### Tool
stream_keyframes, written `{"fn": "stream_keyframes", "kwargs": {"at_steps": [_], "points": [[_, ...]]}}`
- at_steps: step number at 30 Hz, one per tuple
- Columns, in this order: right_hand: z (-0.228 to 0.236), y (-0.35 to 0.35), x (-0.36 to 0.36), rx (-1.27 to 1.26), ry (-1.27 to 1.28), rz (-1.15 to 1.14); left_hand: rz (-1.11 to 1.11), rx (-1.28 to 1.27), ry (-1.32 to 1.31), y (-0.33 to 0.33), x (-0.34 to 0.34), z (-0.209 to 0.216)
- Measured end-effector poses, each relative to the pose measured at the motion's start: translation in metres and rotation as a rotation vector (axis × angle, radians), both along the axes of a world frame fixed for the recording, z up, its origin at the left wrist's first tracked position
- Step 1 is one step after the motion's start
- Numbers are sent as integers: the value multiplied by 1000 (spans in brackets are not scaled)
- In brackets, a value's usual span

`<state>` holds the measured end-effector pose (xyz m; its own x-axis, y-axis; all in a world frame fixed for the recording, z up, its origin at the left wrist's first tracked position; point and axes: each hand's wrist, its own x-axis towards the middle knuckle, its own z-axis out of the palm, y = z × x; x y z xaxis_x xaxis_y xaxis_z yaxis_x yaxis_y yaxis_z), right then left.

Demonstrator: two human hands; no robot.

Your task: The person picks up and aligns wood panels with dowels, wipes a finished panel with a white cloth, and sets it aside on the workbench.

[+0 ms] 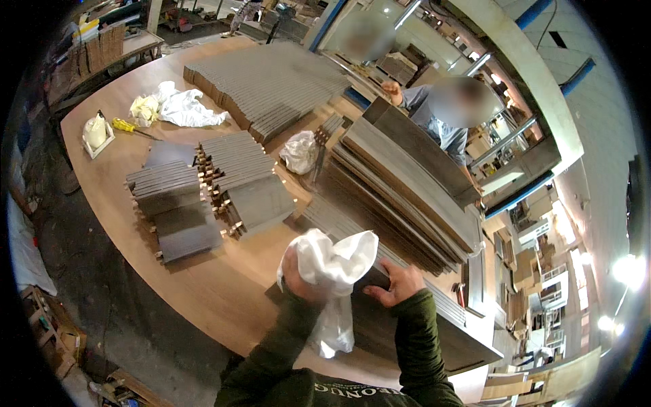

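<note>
A bunched white cloth (337, 256) is in my left hand (296, 277), with its loose end hanging down over the work. The cloth hides part of that hand's fingers. Close by on the right, my right hand (401, 283) grips the edge of a dark grey board (386, 325), thumb toward the cloth. This board lies in front of my body, partly covered by my sleeves and the cloth. Just beyond my hands runs a row of narrow grey boards (332, 218) set side by side.
Stacked long grey panels (400, 197) stand beyond my right hand, where a co-worker (441, 115) holds a board. Left lie short grey pieces (251, 176), a yellow screwdriver (124, 125), white cloths (183, 107) and a small container (97, 133). A large row of boards (264, 81) lies behind.
</note>
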<state>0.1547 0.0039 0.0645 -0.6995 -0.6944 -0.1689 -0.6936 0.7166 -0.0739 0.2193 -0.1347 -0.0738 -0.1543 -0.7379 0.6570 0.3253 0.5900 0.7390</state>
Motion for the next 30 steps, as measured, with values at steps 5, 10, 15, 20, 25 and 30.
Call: {"fn": "stream_keyframes", "kwargs": {"at_steps": [5, 10, 15, 20, 25, 30], "points": [[6, -2, 4, -38, -16, -18, -801, 837, 187, -17, -5, -20], [3, 1, 1, -26, 23, 25, -831, 263, -239, -51, -3, -32], [1, 5, 8, -36, 97, 65, -878, 547, 286, -31, -27, -45], [-2, 3, 15, -90, 119, 55, -780, 507, 455, -37, -34, -52], [6, 5, 24, -14, 112, 9, -237, 391, 127, -7, -37, -74], [3, 2, 18, -61, 143, 14, -67, 328, 135, -21, -45, -98]]}}
